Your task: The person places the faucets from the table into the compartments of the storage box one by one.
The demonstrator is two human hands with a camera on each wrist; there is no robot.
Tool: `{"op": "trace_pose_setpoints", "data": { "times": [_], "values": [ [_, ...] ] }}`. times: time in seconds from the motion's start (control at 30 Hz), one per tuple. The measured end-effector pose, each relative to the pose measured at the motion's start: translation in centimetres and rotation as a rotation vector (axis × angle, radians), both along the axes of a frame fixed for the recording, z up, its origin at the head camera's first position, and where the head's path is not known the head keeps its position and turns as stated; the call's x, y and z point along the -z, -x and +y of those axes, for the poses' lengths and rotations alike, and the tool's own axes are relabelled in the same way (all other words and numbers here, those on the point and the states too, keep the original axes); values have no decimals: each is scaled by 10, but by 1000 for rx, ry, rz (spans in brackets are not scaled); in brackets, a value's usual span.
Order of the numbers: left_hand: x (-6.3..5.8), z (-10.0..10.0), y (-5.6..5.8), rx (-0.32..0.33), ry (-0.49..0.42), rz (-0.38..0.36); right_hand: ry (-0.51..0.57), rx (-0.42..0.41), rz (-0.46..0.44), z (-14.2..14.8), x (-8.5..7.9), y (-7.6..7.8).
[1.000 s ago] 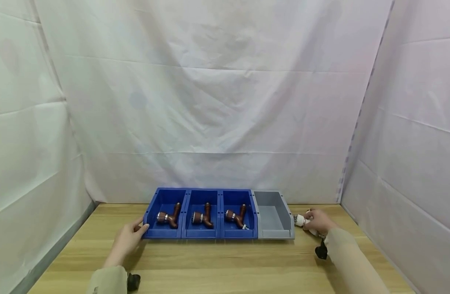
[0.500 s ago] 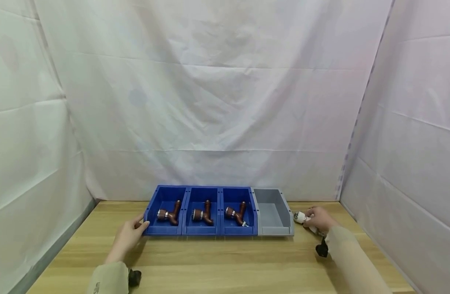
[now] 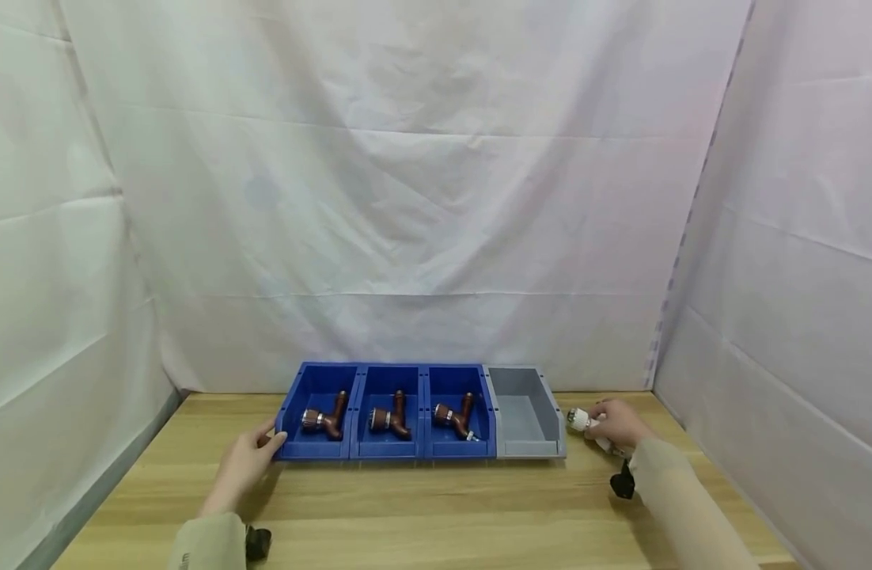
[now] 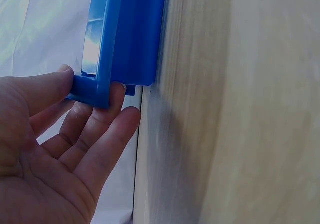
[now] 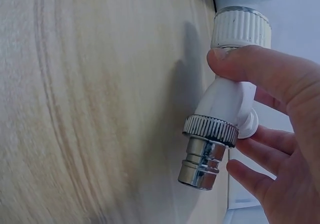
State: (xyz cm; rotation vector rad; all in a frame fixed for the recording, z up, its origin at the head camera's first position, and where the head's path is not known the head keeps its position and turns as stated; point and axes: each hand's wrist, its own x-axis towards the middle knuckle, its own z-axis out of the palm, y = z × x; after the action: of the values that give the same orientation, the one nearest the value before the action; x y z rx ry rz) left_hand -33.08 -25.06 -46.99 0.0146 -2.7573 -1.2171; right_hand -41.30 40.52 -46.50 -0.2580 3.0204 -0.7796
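Note:
My left hand pinches the front left corner of the leftmost blue bin, thumb on one side of the rim and fingers on the other. On the right, my right hand grips a white tap between thumb and fingers, just beside the grey bin. The tap has a ribbed white knob and a chrome hose nozzle with a knurled ring. Brown taps lie one each in the left blue bin, the middle blue bin and the right blue bin.
A grey bin adjoins the blue row on its right and shows a bare floor. The bins stand toward the back of a wooden table. White cloth hangs behind and on both sides.

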Motion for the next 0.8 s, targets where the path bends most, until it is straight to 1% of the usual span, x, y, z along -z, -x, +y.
{"op": "trace_pose_setpoints", "data": {
  "times": [0.2, 0.3, 0.4, 0.43, 0.63, 0.67, 0.8],
  "values": [
    [-2, 1, -1, 4, 3, 17, 1, -29, 35, -4, -9, -4],
    [-1, 2, -1, 6, 6, 27, 0, -7, 20, -5, -14, -6],
    [0, 2, -2, 12, 7, 30, -3, 5, 6, -6, -14, -8],
    [1, 2, -2, 13, -1, 28, -3, 14, 4, -7, -15, -9],
    [2, -1, -5, -4, -51, -7, -22, -24, 23, -12, -19, -10],
    [1, -1, -5, -6, -45, -9, -19, -31, 20, -12, -20, -10],
    [-3, 0, -3, 7, -10, -3, -1, -8, 2, -11, -22, -14]
  ]
}}
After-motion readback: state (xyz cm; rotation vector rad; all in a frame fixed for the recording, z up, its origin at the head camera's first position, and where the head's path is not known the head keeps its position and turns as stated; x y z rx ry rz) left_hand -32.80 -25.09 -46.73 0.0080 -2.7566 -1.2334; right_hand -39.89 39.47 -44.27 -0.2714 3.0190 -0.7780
